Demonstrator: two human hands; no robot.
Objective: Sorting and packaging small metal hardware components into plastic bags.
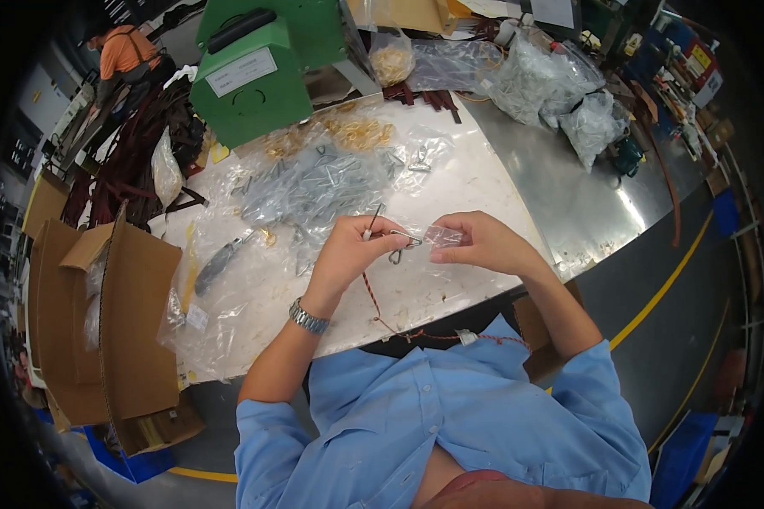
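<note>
My left hand (pixel 352 250) pinches a small silver metal clip (pixel 403 242) and the end of a thin red-and-black cord (pixel 373 297) that trails down toward my chest. My right hand (pixel 480 242) holds a small clear plastic bag (pixel 444 236) against the clip's other end. Both hands meet above the white table top (pixel 475 191). A metal watch (pixel 308 318) is on my left wrist.
A heap of small bagged silver metal parts (pixel 314 182) and gold parts (pixel 361 131) lies behind my hands. A green machine (pixel 259 68) stands at the back. An open cardboard box (pixel 119 322) sits left. Clear bags (pixel 552 85) are piled back right. A person in orange (pixel 127 55) stands far left.
</note>
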